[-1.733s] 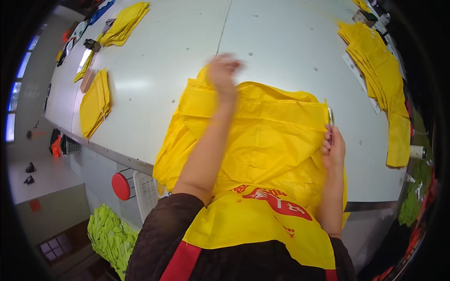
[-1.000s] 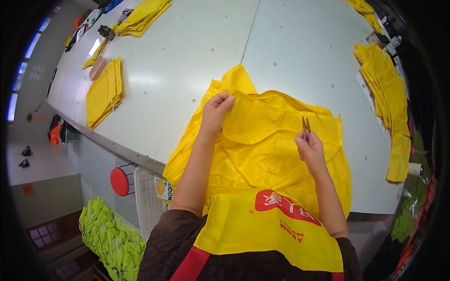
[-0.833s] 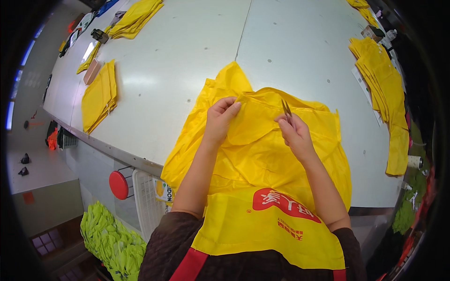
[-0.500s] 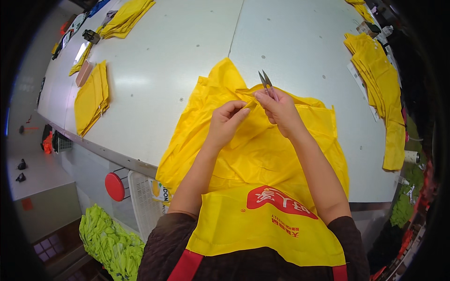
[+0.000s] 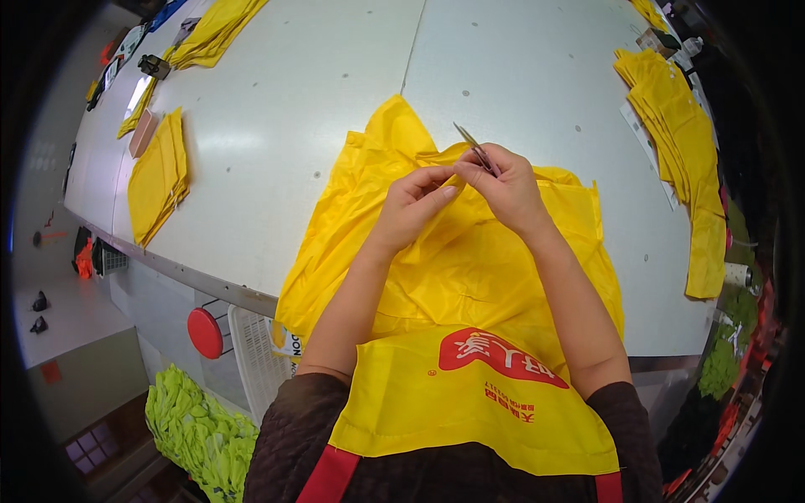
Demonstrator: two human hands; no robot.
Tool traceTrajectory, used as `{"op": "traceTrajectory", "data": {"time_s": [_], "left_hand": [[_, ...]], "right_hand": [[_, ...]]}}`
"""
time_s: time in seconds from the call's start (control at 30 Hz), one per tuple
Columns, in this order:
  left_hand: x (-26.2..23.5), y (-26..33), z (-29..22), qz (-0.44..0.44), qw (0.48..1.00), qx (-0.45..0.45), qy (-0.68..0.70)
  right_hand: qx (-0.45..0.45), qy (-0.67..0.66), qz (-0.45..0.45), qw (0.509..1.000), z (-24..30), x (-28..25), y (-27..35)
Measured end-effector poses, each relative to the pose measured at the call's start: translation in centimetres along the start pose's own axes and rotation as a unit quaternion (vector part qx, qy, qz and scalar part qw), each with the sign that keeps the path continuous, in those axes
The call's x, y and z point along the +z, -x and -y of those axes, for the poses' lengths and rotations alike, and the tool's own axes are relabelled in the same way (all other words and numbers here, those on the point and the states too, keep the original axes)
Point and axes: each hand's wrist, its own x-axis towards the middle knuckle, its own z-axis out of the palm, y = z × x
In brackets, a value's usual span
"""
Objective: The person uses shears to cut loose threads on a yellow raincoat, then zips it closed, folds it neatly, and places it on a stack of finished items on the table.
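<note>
Cloth (image 5: 478, 272), yellow and loosely crumpled, lies on the pale table (image 5: 285, 101) directly before the wearer. The chief change is in the hands: well apart a second ago, they now meet at the cloth's far edge. The left hand (image 5: 411, 205) pinches a fold of that edge between thumb and fingers; the right hand (image 5: 511, 193), which has come across from the right, grips small snips (image 5: 476, 149) against the palm, its fingertips touching or almost touching the left's. The blades, spread half a second earlier, appear nearly closed and tilt to the upper left. The work thus seems concentrated on one small spot of the edge, though whether the right fingertips also hold cloth cannot be told, the fingers hiding it.
</note>
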Motion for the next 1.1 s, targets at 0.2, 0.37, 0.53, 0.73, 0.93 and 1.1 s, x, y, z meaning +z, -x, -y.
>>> {"op": "traceTrajectory", "data": {"time_s": [0.2, 0.37, 0.53, 0.73, 0.93, 1.1], "left_hand": [[0.5, -0.1, 0.7, -0.021, 1.000, 0.000, 0.003], [1.5, -0.2, 0.4, -0.093, 0.996, 0.004, -0.009], [1.6, -0.1, 0.3, -0.099, 0.995, 0.018, -0.019], [1.6, -0.2, 0.7, -0.088, 0.996, 0.020, -0.011], [1.5, -0.1, 1.0, -0.069, 0.998, 0.000, -0.011], [1.5, 0.0, 1.1, -0.064, 0.998, -0.009, 0.000]], "right_hand": [[0.032, -0.063, -0.001, 0.998, -0.9, -0.5, -0.3], [0.055, -0.079, -0.038, 0.995, -0.8, -1.0, -0.2], [0.097, -0.114, -0.039, 0.988, -0.7, -3.5, 1.1], [0.021, 0.102, 0.068, 0.992, -3.6, -4.3, 3.0], [0.042, 0.095, 0.108, 0.989, -2.1, -3.6, 3.0], [0.032, 0.094, 0.122, 0.988, -2.7, -3.4, 2.8]]}}
